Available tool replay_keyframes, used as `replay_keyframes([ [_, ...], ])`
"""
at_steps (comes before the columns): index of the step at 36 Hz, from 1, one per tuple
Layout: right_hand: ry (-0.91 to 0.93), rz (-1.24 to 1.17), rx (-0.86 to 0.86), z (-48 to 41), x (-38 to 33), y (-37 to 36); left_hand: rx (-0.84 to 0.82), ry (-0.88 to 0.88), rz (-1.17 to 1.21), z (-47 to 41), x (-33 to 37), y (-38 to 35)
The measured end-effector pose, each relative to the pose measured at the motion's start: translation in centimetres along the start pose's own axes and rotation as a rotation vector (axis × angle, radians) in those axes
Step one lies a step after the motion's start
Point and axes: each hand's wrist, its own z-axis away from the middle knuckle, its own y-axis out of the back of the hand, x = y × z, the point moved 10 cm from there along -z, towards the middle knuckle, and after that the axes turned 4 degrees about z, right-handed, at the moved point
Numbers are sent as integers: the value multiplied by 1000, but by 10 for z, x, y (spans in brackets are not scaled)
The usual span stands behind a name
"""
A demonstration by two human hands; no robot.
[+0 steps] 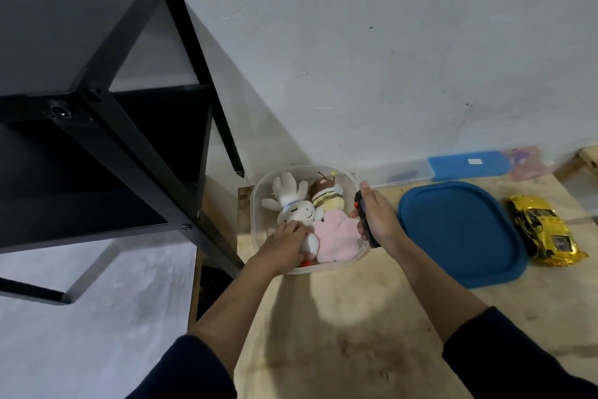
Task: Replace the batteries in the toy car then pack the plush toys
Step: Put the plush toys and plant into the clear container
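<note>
A clear plastic tub [259, 191] sits on the wooden table and holds three plush toys: a white one [293, 204], a bee-like one [326, 196] and a pink one [336, 236]. My left hand [288, 241] reaches into the tub and grips the white plush's lower part. My right hand [377, 220] holds a black remote with red buttons [359, 207] upright against the tub's right rim. The tub's blue lid [459, 233] lies flat to the right. A yellow toy car [547, 230] rests beside the lid.
A black metal shelf unit [106, 113] stands at the left, its leg close to the tub. A clear box with a blue lid [466, 165] lies along the white wall. The table's left edge [239, 301] drops to a grey floor.
</note>
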Motion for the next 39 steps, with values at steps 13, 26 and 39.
replay_keyframes([
  [13,23,99,-85,7,-7,-2,565,-43,124,7,22,99],
  [26,191,6,-103,10,-51,16,332,-215,271,-42,43,117],
  [39,267,213,143,-3,-39,5,475,-17,660,-64,6,120],
])
